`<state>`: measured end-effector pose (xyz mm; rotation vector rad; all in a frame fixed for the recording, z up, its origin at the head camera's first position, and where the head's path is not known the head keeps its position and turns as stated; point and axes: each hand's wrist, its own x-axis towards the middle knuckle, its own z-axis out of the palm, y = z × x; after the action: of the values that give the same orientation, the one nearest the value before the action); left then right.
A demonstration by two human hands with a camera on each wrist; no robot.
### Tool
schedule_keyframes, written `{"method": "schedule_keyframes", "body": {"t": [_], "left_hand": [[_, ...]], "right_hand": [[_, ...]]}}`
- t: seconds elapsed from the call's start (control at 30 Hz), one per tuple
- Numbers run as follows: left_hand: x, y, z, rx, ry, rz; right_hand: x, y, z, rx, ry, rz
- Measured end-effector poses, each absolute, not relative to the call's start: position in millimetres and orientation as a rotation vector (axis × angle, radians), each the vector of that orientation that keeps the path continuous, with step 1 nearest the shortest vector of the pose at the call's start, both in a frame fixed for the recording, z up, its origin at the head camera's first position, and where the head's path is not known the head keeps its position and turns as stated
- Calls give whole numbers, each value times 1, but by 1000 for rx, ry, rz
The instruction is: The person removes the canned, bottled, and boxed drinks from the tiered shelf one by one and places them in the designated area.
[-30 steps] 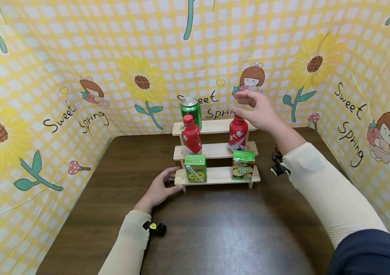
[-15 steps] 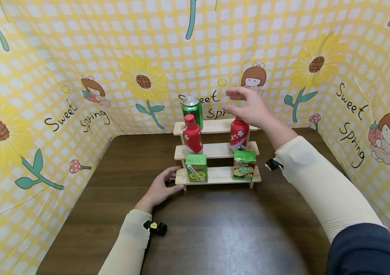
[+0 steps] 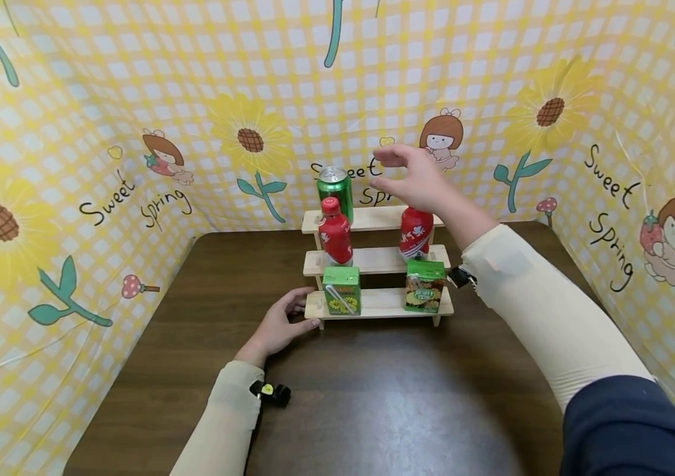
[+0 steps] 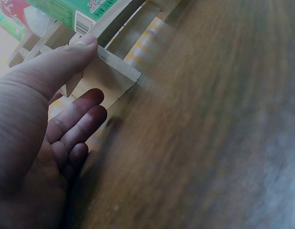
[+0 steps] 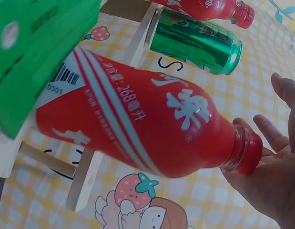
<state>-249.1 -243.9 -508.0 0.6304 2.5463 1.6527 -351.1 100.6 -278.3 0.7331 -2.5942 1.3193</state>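
A three-tier wooden shelf [image 3: 381, 305] stands on the table. My left hand [image 3: 277, 327] holds the left end of its lowest tier, thumb in front, fingers behind; the left wrist view shows the thumb [image 4: 73, 57] on the wood. Two green drink cartons, a left one [image 3: 342, 291] and a right one [image 3: 424, 287], sit on the lowest tier. The middle tier bears a left red bottle [image 3: 335, 235] and a right red bottle [image 3: 416, 235]. A green can [image 3: 337, 188] stands on the top tier's left. My right hand [image 3: 411, 175] hovers above the right bottle, fingers spread, holding nothing.
The brown table [image 3: 373, 396] extends in front of the shelf and to both sides. A yellow checked cloth [image 3: 289, 79] with printed flowers hangs close behind the shelf and along the sides. My right forearm [image 3: 551, 324] covers the area right of the shelf.
My right hand has moved left and slightly up, from the right bottle's cap toward the can. A dark object seen earlier beside the right wrist is now hidden. The left hand stays at the shelf.
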Motion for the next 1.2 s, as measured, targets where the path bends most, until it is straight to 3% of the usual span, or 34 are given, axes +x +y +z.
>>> {"method": "schedule_keyframes", "body": {"t": [0.47, 0.77, 1.2], "left_hand": [[-250, -245, -509, 640, 2564, 1638], [-266, -252, -536, 616, 2565, 1627], [-266, -255, -540, 618, 2590, 1631]], "right_hand": [[-356, 77, -269, 739, -2650, 1296], [-363, 58, -269, 724, -2736, 1345], [-372, 33, -280, 731, -2793, 1330]]}}
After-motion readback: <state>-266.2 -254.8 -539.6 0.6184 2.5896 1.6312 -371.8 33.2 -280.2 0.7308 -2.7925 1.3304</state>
